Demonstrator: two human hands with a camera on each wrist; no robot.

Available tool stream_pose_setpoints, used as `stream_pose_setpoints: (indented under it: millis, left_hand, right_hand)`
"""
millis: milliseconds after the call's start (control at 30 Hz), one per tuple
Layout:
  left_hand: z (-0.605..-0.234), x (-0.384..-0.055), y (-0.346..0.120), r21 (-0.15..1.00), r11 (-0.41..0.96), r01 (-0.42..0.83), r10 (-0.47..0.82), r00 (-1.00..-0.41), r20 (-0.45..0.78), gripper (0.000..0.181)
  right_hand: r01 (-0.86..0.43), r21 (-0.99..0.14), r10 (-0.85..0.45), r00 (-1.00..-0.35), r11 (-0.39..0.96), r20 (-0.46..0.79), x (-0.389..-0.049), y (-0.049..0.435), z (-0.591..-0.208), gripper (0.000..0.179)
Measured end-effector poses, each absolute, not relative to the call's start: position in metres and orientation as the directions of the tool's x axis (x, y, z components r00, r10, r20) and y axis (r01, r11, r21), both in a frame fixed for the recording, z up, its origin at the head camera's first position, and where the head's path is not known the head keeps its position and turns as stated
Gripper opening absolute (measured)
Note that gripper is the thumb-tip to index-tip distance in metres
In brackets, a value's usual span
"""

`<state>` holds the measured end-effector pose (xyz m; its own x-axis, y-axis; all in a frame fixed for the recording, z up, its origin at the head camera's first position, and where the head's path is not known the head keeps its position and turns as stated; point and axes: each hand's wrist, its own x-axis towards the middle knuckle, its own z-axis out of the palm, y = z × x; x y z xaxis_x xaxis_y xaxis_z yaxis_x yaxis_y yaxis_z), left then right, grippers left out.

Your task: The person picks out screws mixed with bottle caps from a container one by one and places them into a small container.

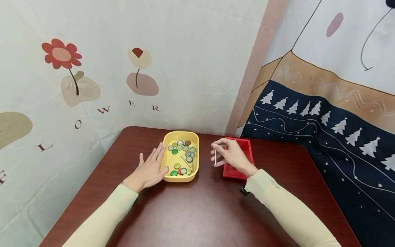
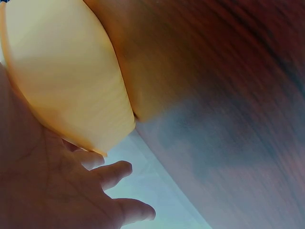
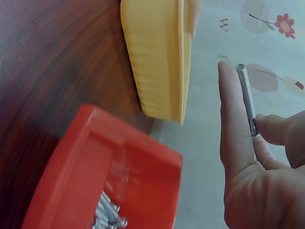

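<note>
My left hand (image 1: 149, 170) rests against the left rim of a yellow tray (image 1: 166, 179), its fingers extended along the side. Bottle caps (image 1: 174, 151) in green, silver and other colours lie in that tray, along with a few metal bolts (image 1: 186, 160). To the tray's right, my right hand (image 1: 231, 154) pinches a silver threaded bolt (image 3: 246, 100) between thumb and fingers. Beneath and beside that hand stands a red bin (image 1: 237, 173), partly hidden by it. In the right wrist view, several silver bolts (image 3: 108, 212) lie inside the bin.
Both containers stand towards the far edge of a dark reddish-brown table (image 1: 185, 212). Just behind it hangs a pale cloth (image 1: 197, 68) with printed flowers and letters. A dark-blue tree-patterned cloth (image 1: 308, 127) borders the right side.
</note>
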<state>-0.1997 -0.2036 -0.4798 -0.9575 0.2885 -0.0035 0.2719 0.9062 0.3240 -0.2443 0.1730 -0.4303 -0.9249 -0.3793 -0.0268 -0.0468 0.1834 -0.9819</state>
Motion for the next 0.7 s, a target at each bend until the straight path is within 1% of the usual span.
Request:
stream_pose_setpoints:
  millis: [367,700]
  left_hand:
    - [-0.480,-0.201,-0.203,0.317,0.907,0.276,0.292,-0.956,-0.005,0.089]
    - [-0.479,-0.200,-0.202,0.318,0.909,0.270,0.286,-0.958,-0.002,0.089]
  right_hand:
    - [-0.049,-0.964,-0.346,-0.937,0.263,-0.047,-0.247,0.206,-0.429,0.033]
    - [-0.063,-0.906,-0.273,-0.960,0.420,-0.060,-0.257,0.233,-0.432,0.036]
